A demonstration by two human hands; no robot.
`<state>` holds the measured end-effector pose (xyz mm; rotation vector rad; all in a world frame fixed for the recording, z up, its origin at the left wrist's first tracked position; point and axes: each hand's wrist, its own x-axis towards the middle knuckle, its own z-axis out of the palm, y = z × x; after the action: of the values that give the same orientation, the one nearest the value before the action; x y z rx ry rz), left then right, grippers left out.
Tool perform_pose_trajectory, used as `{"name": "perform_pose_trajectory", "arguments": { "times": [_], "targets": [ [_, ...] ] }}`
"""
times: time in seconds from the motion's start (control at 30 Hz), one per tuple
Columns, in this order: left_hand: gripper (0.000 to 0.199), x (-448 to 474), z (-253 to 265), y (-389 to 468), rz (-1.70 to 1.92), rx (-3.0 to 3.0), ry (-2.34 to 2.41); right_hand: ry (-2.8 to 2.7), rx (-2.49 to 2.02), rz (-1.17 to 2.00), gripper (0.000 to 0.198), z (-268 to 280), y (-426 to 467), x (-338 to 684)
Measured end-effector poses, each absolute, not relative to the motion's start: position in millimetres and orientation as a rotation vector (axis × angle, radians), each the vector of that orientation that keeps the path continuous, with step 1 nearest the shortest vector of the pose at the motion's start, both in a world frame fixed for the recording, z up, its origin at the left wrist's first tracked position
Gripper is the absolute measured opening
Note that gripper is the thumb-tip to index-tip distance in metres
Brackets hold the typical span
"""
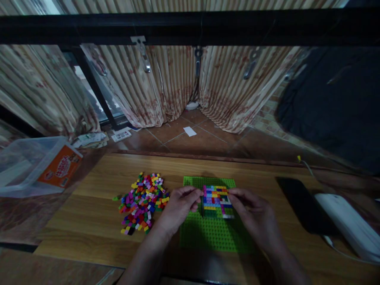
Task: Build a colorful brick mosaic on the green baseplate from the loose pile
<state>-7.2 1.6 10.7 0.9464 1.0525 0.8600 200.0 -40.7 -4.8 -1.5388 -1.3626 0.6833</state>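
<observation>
A multicoloured panel of toy building bricks (214, 201) is over the upper part of a green studded baseplate (215, 237). My left hand (181, 204) is closed, thumb and forefinger pinching at the panel's left edge. On the opposite side, my right hand (252, 208) grips the right edge near the upper corner, its fingers bent. Whether the panel is pressed onto the baseplate or lifted a little off it, I cannot tell. To the left of my left hand lies a heap of loose small bricks (144, 202) in many colours.
The wooden table (95, 213) carries a black phone-like slab (303, 206) and a white device with a cable (348, 221) at right. A clear plastic bin (26, 170) with an orange label stands beyond the left edge. A dark rail (178, 29) crosses above, before striped curtains (166, 87).
</observation>
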Motion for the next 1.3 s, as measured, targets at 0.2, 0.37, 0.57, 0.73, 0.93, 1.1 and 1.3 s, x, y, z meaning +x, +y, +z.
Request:
{"name": "perform_pose_trajectory", "arguments": {
  "times": [0.2, 0.37, 0.57, 0.73, 0.93, 1.1, 1.3],
  "targets": [
    [0.029, -8, 10, 1, 0.856, 0.950, 1.060, -1.529, -1.558, 0.542, 0.020, -2, -42, 201],
    [0.030, -8, 9, 2, 0.863, 0.945, 1.057, -1.659, -1.470, 0.441, 0.017, -7, -39, 202],
    [0.030, -7, 12, 2, 0.868, 0.939, 1.058, -1.655, -1.470, 0.382, 0.016, -15, -35, 200],
    [0.031, -8, 13, 1, 0.869, 0.944, 1.052, -1.572, -1.487, 0.504, 0.014, -19, -31, 199],
    [0.031, -8, 13, 0, 0.882, 0.966, 1.048, -1.414, -1.487, 0.738, 0.016, -22, -27, 198],
    [0.030, -8, 12, 1, 0.878, 0.952, 1.061, -1.363, -1.458, 0.814, 0.022, -22, -27, 201],
    [0.032, -9, 13, 1, 0.890, 0.940, 1.047, -1.212, -1.448, 0.863, 0.028, -17, -26, 198]
  ]
}}
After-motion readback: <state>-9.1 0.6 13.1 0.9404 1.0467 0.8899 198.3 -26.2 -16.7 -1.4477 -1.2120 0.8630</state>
